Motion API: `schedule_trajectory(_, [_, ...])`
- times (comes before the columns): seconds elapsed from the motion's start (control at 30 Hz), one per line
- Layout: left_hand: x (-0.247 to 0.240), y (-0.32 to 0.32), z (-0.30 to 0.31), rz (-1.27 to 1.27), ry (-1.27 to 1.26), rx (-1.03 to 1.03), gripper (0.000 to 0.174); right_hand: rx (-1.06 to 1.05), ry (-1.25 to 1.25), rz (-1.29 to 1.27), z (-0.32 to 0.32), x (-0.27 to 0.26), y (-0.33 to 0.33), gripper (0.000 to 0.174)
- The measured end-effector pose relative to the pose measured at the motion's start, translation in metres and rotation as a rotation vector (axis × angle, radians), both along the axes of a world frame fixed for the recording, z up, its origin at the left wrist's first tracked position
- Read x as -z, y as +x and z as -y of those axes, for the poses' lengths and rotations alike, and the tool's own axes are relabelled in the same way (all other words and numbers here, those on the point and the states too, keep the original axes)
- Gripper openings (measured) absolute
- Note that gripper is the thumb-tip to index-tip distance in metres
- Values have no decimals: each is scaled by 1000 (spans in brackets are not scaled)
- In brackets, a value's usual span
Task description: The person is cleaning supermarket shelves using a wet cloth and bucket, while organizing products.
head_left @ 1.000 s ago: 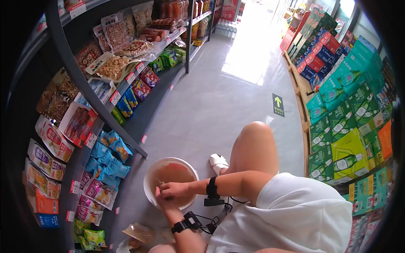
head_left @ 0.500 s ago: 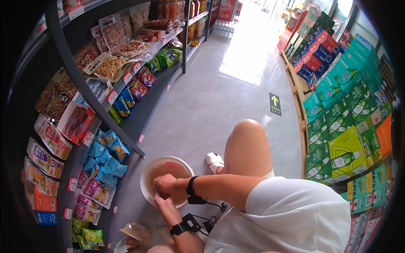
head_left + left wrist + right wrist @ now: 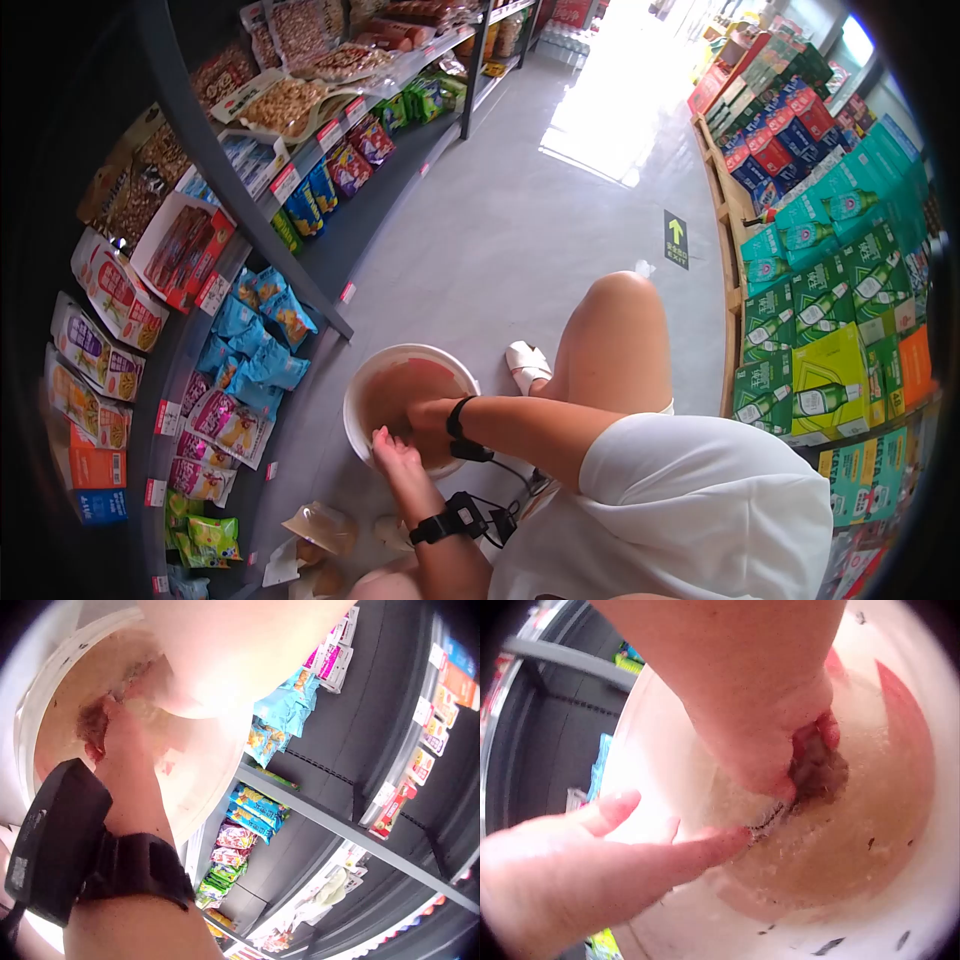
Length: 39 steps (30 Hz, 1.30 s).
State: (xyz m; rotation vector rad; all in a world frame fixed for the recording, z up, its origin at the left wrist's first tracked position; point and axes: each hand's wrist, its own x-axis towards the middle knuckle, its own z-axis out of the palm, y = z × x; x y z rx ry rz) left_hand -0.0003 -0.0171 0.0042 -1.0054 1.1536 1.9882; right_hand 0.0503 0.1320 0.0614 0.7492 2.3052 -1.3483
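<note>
- Item location: dark clump (image 3: pixel 819 771) inside the bucket (image 3: pixel 412 349), at the murky water (image 3: pixel 870 877); its exact nature cannot be told
- Right hand (image 3: pixel 431 424): grip narrow, fingers curled round the dark clump, inside the bucket
- Left hand (image 3: pixel 397 455): grip wide, fingers mostly straight, reaching over the near side of the bucket; one fingertip (image 3: pixel 739 835) touches or lies just beside a thin dark strand (image 3: pixel 766 817) trailing from the clump
- Done, as judged: the clump is in the bucket and in hand, with both hands engaged; handling appears to be underway
- Supporting sign: dark flecks (image 3: pixel 829 946) lie on the pale wall of the bucket; whether they came from the clump cannot be told
- Left, as judged: the clump is not lifted clear of the bucket, and neither hand is withdrawn; the amount of handling remaining cannot be told
- Surroundings: shelf (image 3: pixel 351 262) left of the bucket; clear bag (image 3: pixel 322 526) on the floor (image 3: pixel 470 250), on the bucket's near side
</note>
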Motion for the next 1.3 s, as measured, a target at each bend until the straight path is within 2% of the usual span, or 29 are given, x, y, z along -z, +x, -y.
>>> schedule_trajectory(0.07, [5, 1, -4, 9, -10, 1, 67, -12, 5, 16, 4, 7, -2, 30])
schedule_trajectory(0.23, [17, 4, -7, 85, 62, -27, 25, -29, 2, 75, 7, 28, 0, 30])
schedule_trajectory(0.3, [22, 2, -26, 62, 90, -120, 21, -23, -8, 101, -1, 36, 0, 30])
schedule_trajectory(0.37, [5, 7, -28, 56, 76, -123, 18, -1, -49, 133, -7, 43, 0, 30])
schedule_trajectory(0.4, [3, 9, -31, 54, 7, -93, 29, 13, -86, 148, -10, 46, -1, 30])
schedule_trajectory(0.47, [-9, 20, -23, 52, -42, -91, 42, 78, -217, 184, -17, 53, -8, 30])
schedule_trajectory(0.53, [14, 19, -29, 25, -39, -159, 40, 225, -542, 219, -27, 52, -26, 31])
schedule_trajectory(0.6, [-5, 8, -32, 82, 13, -190, 26, 335, -889, 222, -27, 30, -45, 31])
schedule_trajectory(0.63, [-11, 10, -32, 150, 70, -197, 23, 324, -968, 192, -20, 2, -42, 31])
schedule_trajectory(0.7, [-42, 6, -30, 67, 281, -239, 26, 306, -1127, 130, -6, -58, -37, 33])
schedule_trajectory(0.73, [-50, 8, -31, 28, 388, -257, 28, 199, -990, 76, -1, -74, -30, 35])
schedule_trajectory(0.8, [-10, 8, -26, -72, 596, -166, 29, -13, -719, -45, 10, -94, -17, 38])
schedule_trajectory(0.83, [4, 8, -25, -123, 700, -115, 30, -157, -483, -181, 16, -91, -10, 38])
schedule_trajectory(0.87, [1, 11, -34, -98, 572, -82, 25, -296, -242, -313, 22, -82, -3, 37])
schedule_trajectory(0.9, [-2, 11, -38, -103, 569, -103, 24, -431, 2, -442, 26, -71, 0, 37])
schedule_trajectory(0.97, [-11, 12, -38, -115, 557, -158, 22, -423, 8, -449, 25, -77, -2, 37])
schedule_trajectory(1.0, [-14, 14, -39, -119, 551, -189, 21, -396, 95, -465, 20, -61, -7, 38])
schedule_trajectory(1.03, [-72, 13, -43, 49, 319, -236, 22, -370, 181, -484, 13, -41, -15, 41])
schedule_trajectory(1.13, [-54, 23, -42, -139, 339, -333, 30, -415, 415, -194, -4, -30, -31, 46])
schedule_trajectory(1.17, [-55, 23, -41, -156, 322, -351, 32, -406, 427, -126, -8, -27, -37, 40])
schedule_trajectory(1.23, [-58, 22, -37, -174, 256, -350, 38, -578, 351, -267, -39, 40, -50, 41])
schedule_trajectory(1.3, [-62, 18, -25, -174, 150, -309, 46, -240, 175, -137, -48, 57, -55, 40])
